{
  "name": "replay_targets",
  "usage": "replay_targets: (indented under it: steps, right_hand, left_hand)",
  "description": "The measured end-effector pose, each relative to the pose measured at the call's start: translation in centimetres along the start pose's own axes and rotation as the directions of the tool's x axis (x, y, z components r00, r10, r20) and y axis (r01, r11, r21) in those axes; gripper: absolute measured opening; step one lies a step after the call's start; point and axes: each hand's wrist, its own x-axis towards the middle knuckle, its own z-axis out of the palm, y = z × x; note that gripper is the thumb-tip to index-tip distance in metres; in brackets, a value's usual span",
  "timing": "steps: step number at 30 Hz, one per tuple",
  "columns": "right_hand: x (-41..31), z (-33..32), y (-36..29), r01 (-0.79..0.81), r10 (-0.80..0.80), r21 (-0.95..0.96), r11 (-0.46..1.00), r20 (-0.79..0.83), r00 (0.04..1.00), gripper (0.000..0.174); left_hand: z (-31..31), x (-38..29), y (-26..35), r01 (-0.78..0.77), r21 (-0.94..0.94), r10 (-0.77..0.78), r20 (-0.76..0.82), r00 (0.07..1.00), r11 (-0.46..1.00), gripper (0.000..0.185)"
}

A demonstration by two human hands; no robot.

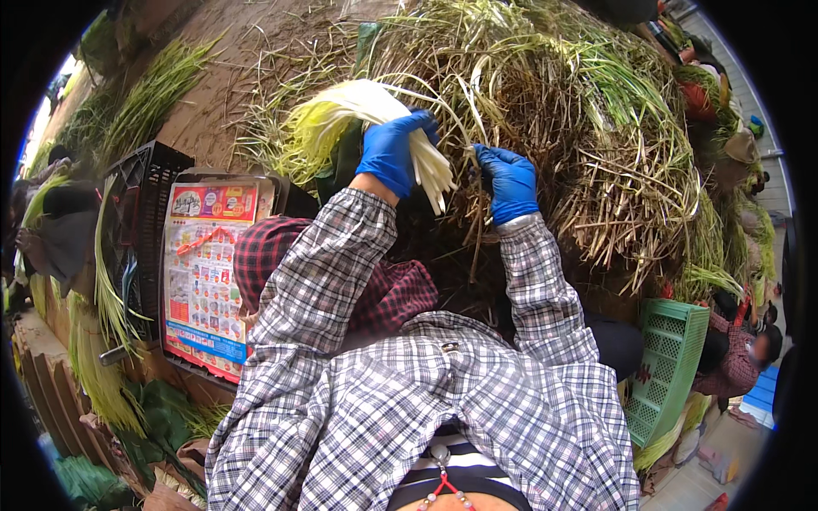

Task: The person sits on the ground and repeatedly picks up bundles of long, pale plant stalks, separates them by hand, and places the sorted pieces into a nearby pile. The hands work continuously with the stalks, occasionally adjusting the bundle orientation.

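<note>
My left hand (391, 153), in a blue glove, is closed around a bunch of pale leafy stalks (364, 99), which look like blanched garlic shoots. Their yellow leaf ends fan out to the left, and the white stem ends point down to the right. In a matching glove, my right hand (509, 182) pinches a thin withered stalk (466, 134) between thumb and fingers. One strand of it arches left over the bunch, and a brown end hangs below the hand. Behind and right of both hands rises a large heap of dry and green stalks (543, 115).
At left, a printed flyer bearing writing (208, 274) lies on a dark tray beside a black plastic crate (137, 185). Green stalks (160, 89) lie on bare soil. A green plastic crate (668, 370) stands at right, near a person in a checked top (732, 354).
</note>
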Motion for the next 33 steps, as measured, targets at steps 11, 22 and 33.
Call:
replay_targets:
  steps: [11,22,33]
  right_hand:
    - [-0.9,-1.8,1.6,0.040,-0.026,-0.193,0.980,0.077,0.997,0.017]
    - [-0.5,-7.0,5.9,0.015,0.040,-0.206,0.979,0.259,0.965,0.018]
    - [-4.0,-5.6,0.7,0.409,0.358,-0.880,0.240,0.472,0.805,0.027]
  left_hand:
    - [0.5,-0.1,7.4,-0.055,-0.091,0.062,0.083,0.995,0.994,0.015]
    - [-2.2,0.6,29.0,-0.445,0.472,0.299,0.354,0.886,0.761,0.023]
    - [-2.1,0.9,29.0,-0.752,0.626,0.314,0.685,0.657,0.207,0.035]
